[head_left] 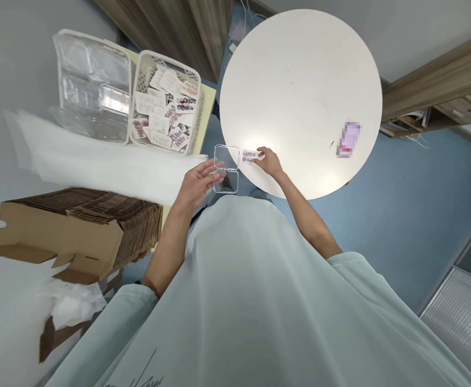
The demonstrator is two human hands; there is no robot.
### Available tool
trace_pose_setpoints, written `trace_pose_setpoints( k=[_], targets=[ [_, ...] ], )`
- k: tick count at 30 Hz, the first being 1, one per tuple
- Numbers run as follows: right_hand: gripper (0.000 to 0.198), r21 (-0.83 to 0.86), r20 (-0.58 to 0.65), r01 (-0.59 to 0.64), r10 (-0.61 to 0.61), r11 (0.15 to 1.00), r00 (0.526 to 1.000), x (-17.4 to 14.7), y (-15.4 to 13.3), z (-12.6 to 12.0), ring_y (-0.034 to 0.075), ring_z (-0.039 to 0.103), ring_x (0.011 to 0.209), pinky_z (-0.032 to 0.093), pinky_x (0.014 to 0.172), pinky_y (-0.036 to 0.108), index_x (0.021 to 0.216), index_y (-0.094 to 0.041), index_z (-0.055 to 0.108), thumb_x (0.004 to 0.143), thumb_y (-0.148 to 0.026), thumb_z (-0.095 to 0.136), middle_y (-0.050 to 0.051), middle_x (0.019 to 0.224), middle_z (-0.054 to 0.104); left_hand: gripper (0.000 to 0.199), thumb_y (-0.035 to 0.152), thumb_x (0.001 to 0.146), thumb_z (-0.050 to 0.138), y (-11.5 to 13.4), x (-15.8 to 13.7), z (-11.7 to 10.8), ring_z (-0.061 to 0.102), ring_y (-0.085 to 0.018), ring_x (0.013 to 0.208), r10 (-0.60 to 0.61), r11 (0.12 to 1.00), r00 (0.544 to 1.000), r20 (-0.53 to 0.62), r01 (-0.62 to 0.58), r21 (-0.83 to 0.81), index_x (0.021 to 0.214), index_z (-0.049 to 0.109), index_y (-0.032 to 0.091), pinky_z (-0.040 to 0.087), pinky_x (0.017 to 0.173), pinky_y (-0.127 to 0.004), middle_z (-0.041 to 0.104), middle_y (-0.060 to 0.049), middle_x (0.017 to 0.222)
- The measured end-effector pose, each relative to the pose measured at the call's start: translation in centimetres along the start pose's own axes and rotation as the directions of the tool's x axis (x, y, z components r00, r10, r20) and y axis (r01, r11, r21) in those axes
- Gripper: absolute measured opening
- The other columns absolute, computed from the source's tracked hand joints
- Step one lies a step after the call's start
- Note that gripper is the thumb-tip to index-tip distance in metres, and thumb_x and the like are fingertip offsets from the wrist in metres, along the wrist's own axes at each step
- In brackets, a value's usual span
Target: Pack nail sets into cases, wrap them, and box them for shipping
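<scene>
Pixelated lilac object (pixel 348 138), 4 o'clock on round table (pixel 299 64): unidentifiable. Basket cards (pixel 160 119), 10 o'clock: print too small. Shirt lettering (pixel 149 381), 7 o'clock: cut by lower edge. Right hand (pixel 270 162) hides 1 end of small card (pixel 248 156).

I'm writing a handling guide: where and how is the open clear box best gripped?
Probably at its left edge by the hinge, coming from the left, as the left hand does: the clear box is open, two halves joined there, so a light pinch should steady both. The right hand, holding a card, is on the other side.
</scene>
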State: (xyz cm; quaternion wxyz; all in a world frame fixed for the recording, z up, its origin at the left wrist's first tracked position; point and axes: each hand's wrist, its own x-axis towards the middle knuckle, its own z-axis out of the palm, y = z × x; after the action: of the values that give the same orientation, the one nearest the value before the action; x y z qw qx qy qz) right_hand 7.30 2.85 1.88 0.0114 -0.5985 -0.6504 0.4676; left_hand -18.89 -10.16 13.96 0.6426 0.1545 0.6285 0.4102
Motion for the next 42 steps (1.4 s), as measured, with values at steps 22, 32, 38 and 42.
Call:
trace_pose_setpoints(
  k=[22, 32, 38, 42],
  targets=[
    [0.030, -0.093, -0.044, -0.032, 0.028, 0.995, 0.999, -0.5, 2.1, 1.6, 0.027, 0.076, 0.108, 0.058, 0.097, 0.039, 0.138, -0.025, 0.055, 0.115, -0.044, 0.049, 0.013, 0.135, 0.078, 0.055, 0.024, 0.083, 0.096, -0.2, 1.3, 0.8, 0.081, -0.028, 0.128, -0.041, 0.997, 0.999, -0.026, 0.039, -0.063, 0.135, 0.076, 0.021, 0.063, 0.121, -0.049, 0.082, -0.015, 0.141],
    [0.045, 0.266, -0.311, 0.024, 0.062, 0.964, 0.949, -6.8, 3.3, -5.8, 0.022, 0.079, 0.084, 0.064, 0.091, 0.040, 0.135, -0.029, 0.059, 0.109, -0.065, 0.057, 0.008, 0.134, 0.074, 0.059, 0.026, 0.083, 0.097, 0.7, 4.3, 6.4, 0.076, -0.031, 0.138, -0.057, 0.996, 0.987, 0.149, 0.067, -0.060, 0.138, 0.075, 0.020, 0.060, 0.126, -0.050, 0.079, -0.016, 0.146],
    [0.061, 0.443, -0.477, 0.102, 0.138, 0.891, 0.868, -10.6, 1.8, -9.4, 0.025, 0.081, 0.102, 0.068, 0.089, 0.039, 0.144, -0.034, 0.060, 0.104, -0.081, 0.063, 0.009, 0.139, 0.071, 0.062, 0.028, 0.081, 0.099, 1.5, 5.2, 9.7, 0.077, -0.032, 0.138, -0.060, 0.998, 0.973, 0.224, 0.063, -0.008, 0.138, 0.075, 0.020, 0.060, 0.124, -0.053, 0.077, -0.019, 0.151],
    [0.061, 0.477, -0.437, 0.168, 0.067, 0.863, 0.897, -12.9, -0.4, -10.2, 0.026, 0.080, 0.104, 0.068, 0.082, 0.037, 0.144, -0.036, 0.062, 0.103, -0.080, 0.068, 0.008, 0.135, 0.072, 0.063, 0.030, 0.081, 0.101, 1.7, 5.2, 10.8, 0.078, -0.032, 0.135, -0.048, 0.999, 0.962, 0.267, 0.052, -0.006, 0.138, 0.076, 0.020, 0.059, 0.125, -0.053, 0.078, -0.018, 0.149]
  ],
)
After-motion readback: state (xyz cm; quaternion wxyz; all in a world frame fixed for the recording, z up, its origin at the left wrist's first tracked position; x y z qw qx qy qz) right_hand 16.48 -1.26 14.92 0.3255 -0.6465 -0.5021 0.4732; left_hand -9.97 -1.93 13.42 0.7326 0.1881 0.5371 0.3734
